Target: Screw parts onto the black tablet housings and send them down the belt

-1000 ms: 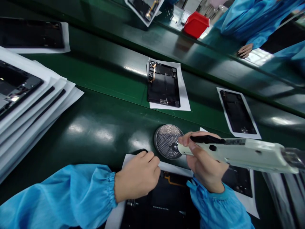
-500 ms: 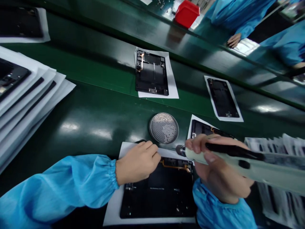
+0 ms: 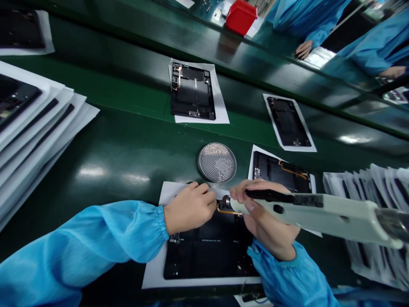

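A black tablet chassis (image 3: 211, 251) lies on a white sheet (image 3: 153, 273) in front of me. My left hand (image 3: 190, 209) rests curled on its top left corner, fingers pressed together on its edge. My right hand (image 3: 266, 219) grips a white electric screwdriver (image 3: 319, 213), whose metal tip sits at the chassis's top edge by an orange flex cable. A round metal dish of small screws (image 3: 217, 162) stands just beyond the chassis.
Further black chassis on white sheets lie on the green belt (image 3: 128, 149): one ahead (image 3: 192, 91), two to the right (image 3: 288, 121). Stacked sheets with chassis stand at the left (image 3: 35, 128) and right (image 3: 377, 204). A red bin (image 3: 240, 16) and another person's hand (image 3: 303, 49) are across the belt.
The screwdriver tip left the screw dish and came down to the chassis's top edge beside my left hand. The view tilted down, showing more of the chassis.
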A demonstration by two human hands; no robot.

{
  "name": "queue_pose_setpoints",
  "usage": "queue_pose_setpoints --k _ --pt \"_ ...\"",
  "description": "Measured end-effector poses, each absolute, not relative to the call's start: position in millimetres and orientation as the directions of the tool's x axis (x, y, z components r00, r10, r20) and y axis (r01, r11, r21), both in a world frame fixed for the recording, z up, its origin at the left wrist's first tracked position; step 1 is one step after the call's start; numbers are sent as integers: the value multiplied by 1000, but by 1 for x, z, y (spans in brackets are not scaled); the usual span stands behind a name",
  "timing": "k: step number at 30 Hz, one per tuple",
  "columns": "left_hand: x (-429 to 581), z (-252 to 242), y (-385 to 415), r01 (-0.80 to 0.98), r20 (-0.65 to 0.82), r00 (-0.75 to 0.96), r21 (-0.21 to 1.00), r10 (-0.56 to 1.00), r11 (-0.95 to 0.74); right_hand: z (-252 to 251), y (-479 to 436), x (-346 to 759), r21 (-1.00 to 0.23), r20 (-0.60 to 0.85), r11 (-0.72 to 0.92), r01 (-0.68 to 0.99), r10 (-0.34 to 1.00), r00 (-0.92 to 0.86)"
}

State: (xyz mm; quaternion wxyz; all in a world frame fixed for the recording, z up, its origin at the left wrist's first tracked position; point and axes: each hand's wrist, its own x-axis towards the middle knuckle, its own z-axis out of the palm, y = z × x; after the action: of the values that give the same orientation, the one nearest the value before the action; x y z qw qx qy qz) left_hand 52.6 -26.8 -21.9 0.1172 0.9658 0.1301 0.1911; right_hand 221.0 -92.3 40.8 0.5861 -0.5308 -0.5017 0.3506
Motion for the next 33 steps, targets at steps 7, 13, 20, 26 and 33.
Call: queue_pose_setpoints --k 7,13,20,26,33 --pt "46 -18 -36 178 361 900 205 243 -962 37 -90 218 -973 214 185 137 947 241" --pt "44 -15 -39 165 347 911 194 225 -967 36 -91 220 -978 189 160 133 952 240" --pt "45 -17 -40 167 320 919 215 231 -962 32 -92 220 -981 172 150 123 964 203" --pt "44 -15 -41 165 318 918 242 239 -956 33 -90 215 -979 189 168 119 962 195" --pt "44 -14 -41 173 333 909 249 251 -953 29 -96 215 -976 198 181 119 969 149"
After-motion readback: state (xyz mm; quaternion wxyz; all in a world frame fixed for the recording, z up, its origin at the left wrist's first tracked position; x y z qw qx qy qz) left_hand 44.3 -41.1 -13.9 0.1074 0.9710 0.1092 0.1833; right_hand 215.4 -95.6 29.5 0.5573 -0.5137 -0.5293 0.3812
